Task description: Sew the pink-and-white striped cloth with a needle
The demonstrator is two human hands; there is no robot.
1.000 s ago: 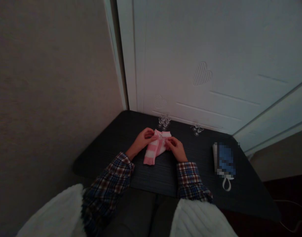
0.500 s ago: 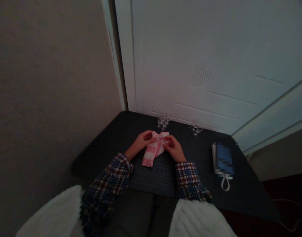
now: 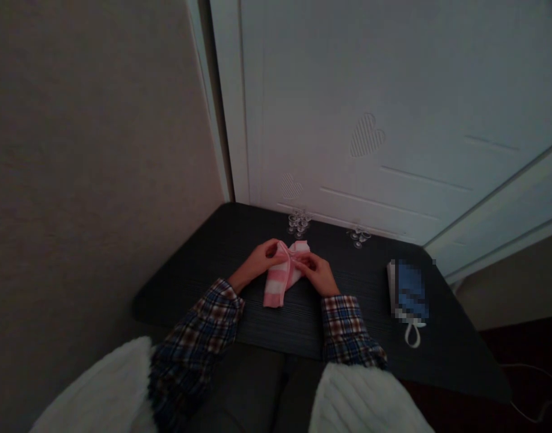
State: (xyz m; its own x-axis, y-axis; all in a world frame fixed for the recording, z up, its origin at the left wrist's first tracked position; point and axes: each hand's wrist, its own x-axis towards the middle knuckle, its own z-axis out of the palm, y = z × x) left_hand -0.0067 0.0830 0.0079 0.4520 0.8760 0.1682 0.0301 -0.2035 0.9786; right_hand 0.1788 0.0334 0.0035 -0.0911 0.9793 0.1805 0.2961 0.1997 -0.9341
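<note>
A small pink-and-white striped knit piece, which looks like a sock [image 3: 276,279], lies bent on the dark table [image 3: 190,264] in front of me. One banded end points toward me, and another part reaches to the upper right. At its upper left edge, my left hand [image 3: 263,257] pinches the fabric between thumb and fingers. My right hand [image 3: 318,273] is closed on the fabric from the right side, its fingertips meeting near the middle fold. Part of the cloth is hidden behind the fingers of my right hand.
Several small clear objects [image 3: 298,222] stand at the table's back edge, with another clear cluster [image 3: 358,236] to their right. A blue, pixelated item [image 3: 410,291] with a white loop lies on the right. A white panel [image 3: 348,78] rises behind the table; a wall [image 3: 100,150] is at left.
The near end of the striped sock has shifted slightly right and toward me. My right fingers have moved a little over the middle fold; both hands keep their hold.
</note>
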